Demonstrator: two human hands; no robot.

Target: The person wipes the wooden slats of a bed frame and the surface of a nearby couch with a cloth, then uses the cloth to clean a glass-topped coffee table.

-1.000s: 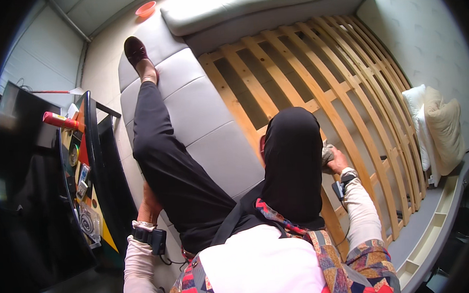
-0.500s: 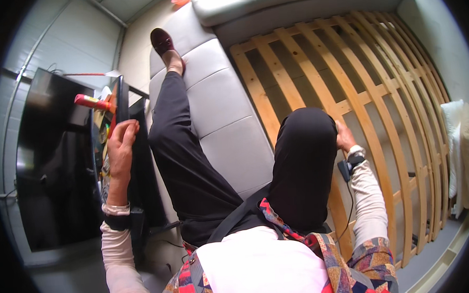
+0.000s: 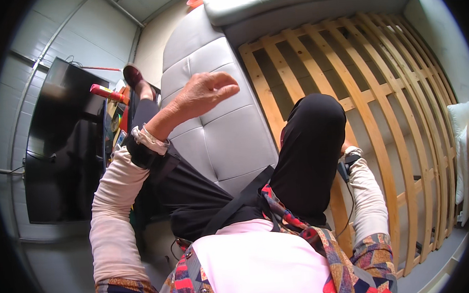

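My left hand (image 3: pixel 204 94) is raised over a grey padded bed rail (image 3: pixel 213 142). Its fingers are loosely bent, the thumb apart from them, and nothing shows in them. Most of my right hand (image 3: pixel 346 147) is hidden behind my bent right knee; only a bit near the wrist shows, beside the wooden bed slats (image 3: pixel 367 97). A black band with a small dark device (image 3: pixel 344 171) and a cable sits at my right wrist. My left leg stretches forward on the left, its dark red shoe (image 3: pixel 132 76) beside the rail.
At left stands a large black screen (image 3: pixel 59 150) by the wall. Beside it, a red tube-shaped package (image 3: pixel 108 93) lies among mixed small items. An orange bowl (image 3: pixel 196 0) is at the far end, near a padded grey headboard (image 3: pixel 296 0). A white pillow (image 3: pixel 460 145) stands at far right.
My left hand has moved right, from beside the items near the screen to above the padded rail. My left foot has shifted left, off the rail. The view has turned slightly.
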